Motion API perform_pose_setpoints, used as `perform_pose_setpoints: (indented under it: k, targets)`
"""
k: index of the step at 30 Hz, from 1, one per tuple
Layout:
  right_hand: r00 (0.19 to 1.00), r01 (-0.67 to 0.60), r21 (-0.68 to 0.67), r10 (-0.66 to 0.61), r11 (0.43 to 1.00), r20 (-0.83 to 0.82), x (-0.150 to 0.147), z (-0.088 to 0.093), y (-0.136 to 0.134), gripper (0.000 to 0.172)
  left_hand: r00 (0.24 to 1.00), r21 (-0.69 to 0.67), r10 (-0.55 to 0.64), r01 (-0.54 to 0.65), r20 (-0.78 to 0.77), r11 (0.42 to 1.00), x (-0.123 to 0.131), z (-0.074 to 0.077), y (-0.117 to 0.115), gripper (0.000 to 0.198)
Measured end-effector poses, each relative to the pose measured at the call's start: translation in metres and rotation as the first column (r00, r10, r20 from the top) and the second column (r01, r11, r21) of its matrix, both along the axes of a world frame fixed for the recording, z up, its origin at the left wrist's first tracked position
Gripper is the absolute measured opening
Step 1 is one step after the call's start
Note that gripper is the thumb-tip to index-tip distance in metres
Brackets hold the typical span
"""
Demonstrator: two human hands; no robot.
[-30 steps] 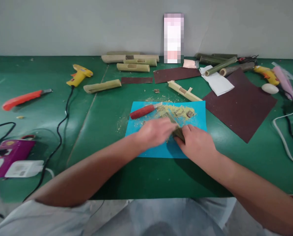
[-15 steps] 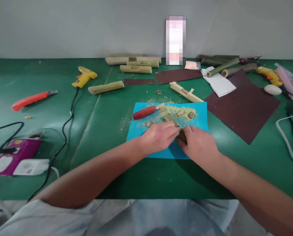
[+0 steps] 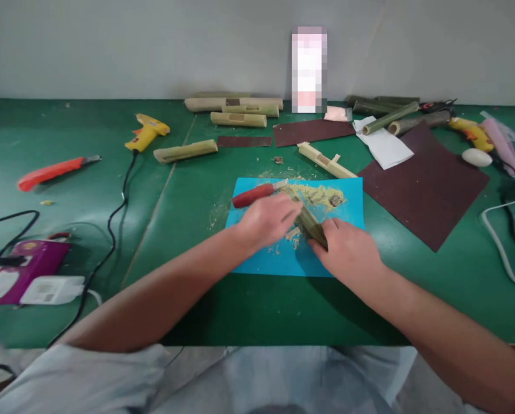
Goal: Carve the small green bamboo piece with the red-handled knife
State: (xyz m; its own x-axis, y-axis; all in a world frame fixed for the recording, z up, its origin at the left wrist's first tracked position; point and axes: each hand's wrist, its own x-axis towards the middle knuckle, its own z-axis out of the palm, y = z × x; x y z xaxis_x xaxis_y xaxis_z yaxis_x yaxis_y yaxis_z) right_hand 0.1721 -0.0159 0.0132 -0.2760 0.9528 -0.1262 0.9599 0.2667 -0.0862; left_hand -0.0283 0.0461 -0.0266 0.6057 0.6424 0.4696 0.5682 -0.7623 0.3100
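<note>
A green bamboo piece (image 3: 311, 224) lies slanted on the blue sheet (image 3: 347, 215) in the middle of the green table. My right hand (image 3: 347, 250) is closed round its near end. My left hand (image 3: 268, 218) is closed against the bamboo's upper part; motion blurs its fingers and I cannot make out what they hold. Yellowish shavings (image 3: 320, 194) are heaped on the sheet's far side. A red-handled knife (image 3: 255, 195) rests on the sheet just beyond my left hand.
Cut bamboo tubes (image 3: 235, 112) lie at the back, with sandpaper sheets (image 3: 425, 184) to the right. A yellow glue gun (image 3: 147, 131) with its cord and an orange cutter (image 3: 50, 171) sit left. A purple box (image 3: 19, 276) and cables lie near the left edge.
My left hand has slid up along the bamboo, away from me, toward the knife. My right hand has stayed on the near end. A few more crumbs lie on the sheet.
</note>
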Motion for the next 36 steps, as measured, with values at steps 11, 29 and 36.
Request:
perform_pose_setpoints:
  k: [11,29,36]
  targets:
    - [1.000,-0.012,-0.016,0.012,1.000,0.011,0.0009,0.0010,-0.0005,0.020,0.987,-0.012,-0.111,0.110,-0.113,0.994,0.0028,0.0061,-0.0044,0.036]
    - [1.000,-0.020,0.002,0.020,1.000,0.008,0.0017,-0.0015,-0.0002,0.018,0.968,-0.079,-0.120,0.104,-0.222,0.991,0.0047,0.0069,-0.0076,0.037]
    - [1.000,-0.009,0.000,0.009,1.000,-0.010,0.0020,0.0006,-0.0011,0.020,0.992,-0.005,-0.035,0.035,-0.119,0.999,0.0023,0.0053,-0.0040,0.036]
